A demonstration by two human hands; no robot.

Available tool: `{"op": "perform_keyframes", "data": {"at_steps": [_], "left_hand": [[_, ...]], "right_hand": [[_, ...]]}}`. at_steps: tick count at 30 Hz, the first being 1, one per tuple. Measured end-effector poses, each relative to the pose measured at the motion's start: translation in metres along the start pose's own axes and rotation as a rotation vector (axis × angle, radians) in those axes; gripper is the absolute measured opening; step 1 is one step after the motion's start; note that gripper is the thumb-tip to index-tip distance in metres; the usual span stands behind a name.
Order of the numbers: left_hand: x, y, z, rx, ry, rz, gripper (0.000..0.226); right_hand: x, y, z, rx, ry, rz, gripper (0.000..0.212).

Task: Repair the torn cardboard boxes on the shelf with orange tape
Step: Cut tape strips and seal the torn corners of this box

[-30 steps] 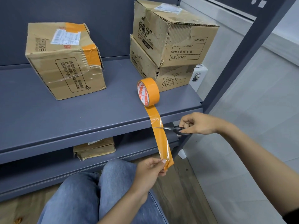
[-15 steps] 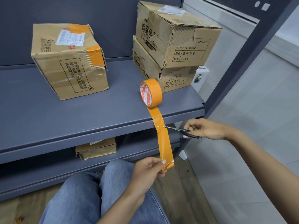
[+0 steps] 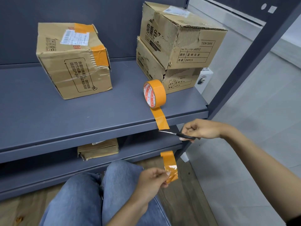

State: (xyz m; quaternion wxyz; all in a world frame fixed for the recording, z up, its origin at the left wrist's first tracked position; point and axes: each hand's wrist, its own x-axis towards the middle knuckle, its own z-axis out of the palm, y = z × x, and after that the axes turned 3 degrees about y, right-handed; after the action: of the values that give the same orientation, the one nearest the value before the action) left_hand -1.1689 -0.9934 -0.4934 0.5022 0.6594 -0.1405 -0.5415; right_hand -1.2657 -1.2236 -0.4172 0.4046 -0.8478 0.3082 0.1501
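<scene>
The left hand [image 3: 150, 181] has a pinch grip on the bottom end of a cut strip of orange tape [image 3: 169, 167] — thumb and fingertips closed on it, the strip curling loose above the knees. The right hand [image 3: 201, 129] is curled tight around black-handled scissors [image 3: 176, 134], blades together and pointing left just under the tape tail hanging off the shelf [image 3: 81, 121] edge. The tape roll [image 3: 154, 93] stands on edge on the shelf, right in front of two stacked torn boxes [image 3: 177, 44]; a taped box [image 3: 73, 62] sits well to the left.
</scene>
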Motion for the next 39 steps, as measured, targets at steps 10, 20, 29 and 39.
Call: {"op": "perform_keyframes", "data": {"at_steps": [10, 20, 29, 39], "left_hand": [[-0.007, 0.011, -0.004, -0.077, 0.059, 0.125, 0.006], [-0.014, 0.052, -0.016, -0.098, 0.134, 0.402, 0.013], [-0.020, 0.083, -0.034, -0.056, 0.171, 0.633, 0.018], [-0.019, 0.107, -0.060, 0.029, 0.200, 0.770, 0.022]], "right_hand": [[-0.019, 0.003, -0.017, 0.119, 0.180, -0.088, 0.046], [0.003, 0.002, -0.025, -0.247, 0.704, 0.199, 0.029], [0.035, -0.025, -0.034, -0.494, 0.707, 0.231, 0.031], [0.022, -0.053, -0.030, -0.363, 0.891, 0.157, 0.032]]}}
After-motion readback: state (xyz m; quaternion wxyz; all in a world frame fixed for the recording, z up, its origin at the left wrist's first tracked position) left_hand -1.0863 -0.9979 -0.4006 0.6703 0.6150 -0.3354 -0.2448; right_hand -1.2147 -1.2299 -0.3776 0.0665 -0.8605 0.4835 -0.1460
